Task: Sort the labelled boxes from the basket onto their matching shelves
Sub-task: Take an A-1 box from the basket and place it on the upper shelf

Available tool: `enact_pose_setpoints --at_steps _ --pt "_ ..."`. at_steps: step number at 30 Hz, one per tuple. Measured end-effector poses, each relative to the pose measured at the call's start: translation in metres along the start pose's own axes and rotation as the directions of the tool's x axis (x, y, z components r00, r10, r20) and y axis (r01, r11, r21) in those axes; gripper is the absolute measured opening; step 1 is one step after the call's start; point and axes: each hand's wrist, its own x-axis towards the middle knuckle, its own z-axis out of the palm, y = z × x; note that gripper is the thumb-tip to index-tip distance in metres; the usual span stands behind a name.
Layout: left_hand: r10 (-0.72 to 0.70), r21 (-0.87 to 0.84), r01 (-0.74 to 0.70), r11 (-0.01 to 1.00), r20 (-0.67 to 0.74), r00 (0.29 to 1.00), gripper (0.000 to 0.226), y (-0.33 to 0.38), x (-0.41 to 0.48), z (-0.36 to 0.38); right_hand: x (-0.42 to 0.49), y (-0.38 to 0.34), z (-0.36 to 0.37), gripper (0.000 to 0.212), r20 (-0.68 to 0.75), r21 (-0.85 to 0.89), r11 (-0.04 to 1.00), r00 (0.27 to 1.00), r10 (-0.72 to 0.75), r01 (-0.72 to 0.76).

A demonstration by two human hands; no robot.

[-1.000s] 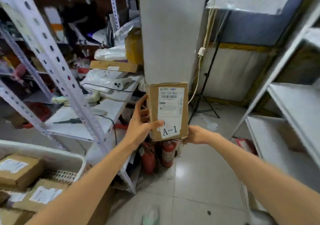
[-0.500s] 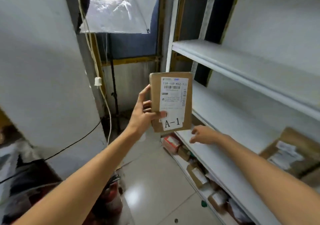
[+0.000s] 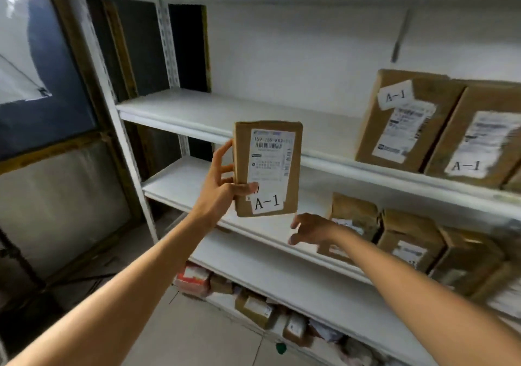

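The box [image 3: 267, 168] is upright in the air before the shelves, tagged A-1, with the left grip [image 3: 222, 185] clamped on its left edge. The right grip [image 3: 310, 229] hangs slack-fingered just under its corner. Two shelved boxes [image 3: 406, 120] on the upper shelf [image 3: 225, 112], well right, read A-1.

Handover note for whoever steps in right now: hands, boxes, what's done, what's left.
Left hand: grips the held A-1 box upright, label toward the camera, in front of the shelves.
Right hand: open, holds nothing, just below that box.
Upper shelf: two shelved A-1 boxes stand at its right; its left part is bare.
Middle shelf: other boxes, labels unreadable.
Basket: not in view.
Done: this box is out of the basket and in hand.
Left: set it on the upper shelf, probably beside the A-1 pair. Boxes remaining in the basket cannot be seen.
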Motion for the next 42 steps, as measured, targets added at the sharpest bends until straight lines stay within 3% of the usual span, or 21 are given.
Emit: enact_pose_setpoints --at_steps 12,17,24,28,33,39,42 --pt "0.137 -0.038 -0.131 0.991 0.239 0.961 0.087 0.027 0.177 0.08 0.011 0.065 -0.041 0.062 -0.09 0.234 0.958 0.978 0.19 -0.164" --pt "0.148 -0.003 -0.157 0.988 0.367 0.918 0.092 0.001 0.209 0.097 0.029 0.066 -0.047 0.072 -0.094 0.261 0.939 0.963 0.254 -0.223" --pt "0.181 0.068 -0.228 0.971 0.412 0.893 0.083 -0.018 0.235 0.109 0.052 0.052 -0.052 0.059 -0.084 0.279 0.927 0.955 0.285 -0.253" --pt "0.162 0.105 -0.228 0.968 0.432 0.887 0.088 -0.021 0.238 0.109 0.063 0.043 -0.049 0.068 -0.078 0.279 0.931 0.961 0.265 -0.234" --pt "0.095 0.291 -0.2 0.936 0.339 0.936 0.095 -0.027 0.228 0.079 0.088 0.021 -0.051 0.068 -0.037 0.203 0.965 0.984 0.175 -0.165" --pt "0.04 0.521 -0.113 0.846 0.15 0.988 0.049 -0.032 0.188 -0.026 0.134 -0.039 -0.044 0.065 0.012 0.048 0.998 0.999 -0.03 0.029" --pt "-0.071 0.667 0.046 0.744 0.01 0.997 0.04 -0.042 0.138 -0.072 0.144 -0.08 -0.032 0.062 0.051 0.007 0.982 0.981 -0.189 0.189"
